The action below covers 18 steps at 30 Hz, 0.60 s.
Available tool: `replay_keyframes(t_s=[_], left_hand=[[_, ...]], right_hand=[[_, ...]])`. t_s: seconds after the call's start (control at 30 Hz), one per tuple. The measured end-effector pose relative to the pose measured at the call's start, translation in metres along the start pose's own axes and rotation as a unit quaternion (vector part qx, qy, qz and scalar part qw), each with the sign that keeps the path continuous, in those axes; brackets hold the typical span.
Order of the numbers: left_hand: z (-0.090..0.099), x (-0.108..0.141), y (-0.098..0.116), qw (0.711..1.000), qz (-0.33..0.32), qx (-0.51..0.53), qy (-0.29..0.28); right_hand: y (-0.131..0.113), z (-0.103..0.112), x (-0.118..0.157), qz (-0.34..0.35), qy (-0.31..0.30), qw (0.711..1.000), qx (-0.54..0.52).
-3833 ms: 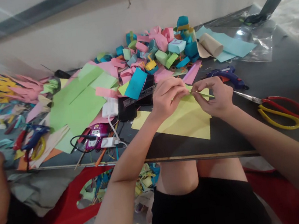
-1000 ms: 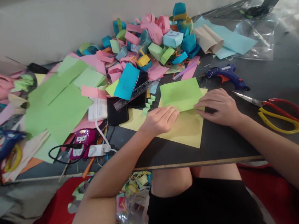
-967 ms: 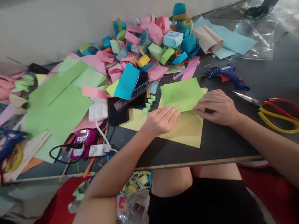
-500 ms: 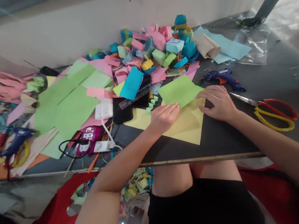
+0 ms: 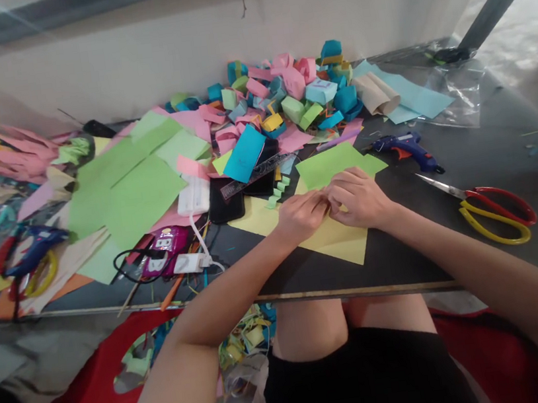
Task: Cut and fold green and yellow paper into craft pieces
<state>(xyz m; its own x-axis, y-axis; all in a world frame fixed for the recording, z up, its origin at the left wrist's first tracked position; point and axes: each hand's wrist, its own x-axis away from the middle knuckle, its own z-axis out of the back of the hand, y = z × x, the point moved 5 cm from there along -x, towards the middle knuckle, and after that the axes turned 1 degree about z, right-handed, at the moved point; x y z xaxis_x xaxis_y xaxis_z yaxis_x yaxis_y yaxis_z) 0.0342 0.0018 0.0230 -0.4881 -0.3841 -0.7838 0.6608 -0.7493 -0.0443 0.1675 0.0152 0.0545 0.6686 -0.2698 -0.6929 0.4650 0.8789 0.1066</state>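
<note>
Green sheet (image 5: 326, 162): on yellow paper (image 5: 345, 244).
Left hand (image 5: 304, 215), right hand (image 5: 359, 199): fingers pinched together, seemingly on the sheet's near edge.
Fold: apparently underway; next calls for even creasing.

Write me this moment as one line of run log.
left hand: at near edge of green sheet; right hand: same edge, against left hand; grip detail: hidden; scissors: lying at right
</note>
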Motion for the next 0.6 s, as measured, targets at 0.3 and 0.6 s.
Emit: replay_keyframes(t_s=[0.3, 0.6], left_hand=[[0.006, -0.003, 0.0, 0.999, -0.037, -0.016, 0.03], [0.015, -0.003, 0.002, 0.994, -0.076, 0.036, 0.068]], right_hand=[[0.009, 0.007, 0.005, 0.051, 0.001, 0.996, 0.076], [0.012, 0.03, 0.009, 0.076, 0.029, 0.995, 0.062]])
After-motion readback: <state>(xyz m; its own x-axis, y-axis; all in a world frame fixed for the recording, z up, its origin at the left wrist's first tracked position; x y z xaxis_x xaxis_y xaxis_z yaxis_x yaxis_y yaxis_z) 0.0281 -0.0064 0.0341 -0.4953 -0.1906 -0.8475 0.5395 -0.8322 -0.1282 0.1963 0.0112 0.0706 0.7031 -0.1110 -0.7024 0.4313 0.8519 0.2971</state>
